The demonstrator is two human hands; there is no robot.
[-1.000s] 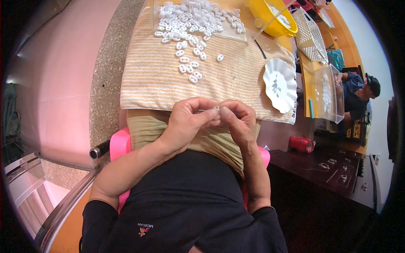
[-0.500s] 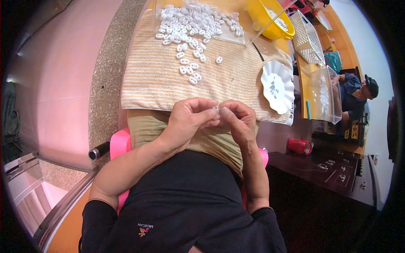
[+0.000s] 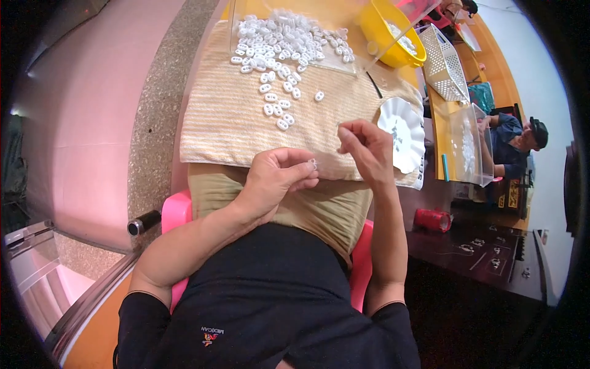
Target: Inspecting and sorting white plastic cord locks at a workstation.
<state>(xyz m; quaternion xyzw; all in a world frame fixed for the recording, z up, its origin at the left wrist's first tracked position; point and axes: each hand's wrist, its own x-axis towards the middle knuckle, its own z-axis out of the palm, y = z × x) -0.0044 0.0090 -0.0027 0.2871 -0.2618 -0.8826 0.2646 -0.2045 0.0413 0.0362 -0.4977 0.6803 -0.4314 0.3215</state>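
Over my lap at the towel's near edge, my left hand pinches a small whitish plastic piece between thumb and forefinger. The piece sticks out past the fingertips, and its exact shape is too small to read. My right hand is above the towel, apart from the left, beside a white scalloped dish with small dark bits in it. Its thumb and fingers are closed together; whatever they hold, if anything, I cannot make out. Beyond my hands lie several loose white oval two-holed plastic pieces.
A striped beige towel covers the table. At its far side a large pile of white pieces lies by a clear tray. A yellow basin, a thin black stick and a white perforated basket stand right. Another person sits far right.
My hands were together at the small piece. Now my right hand has moved away to the right and upward, while my left hand stays put with the piece.
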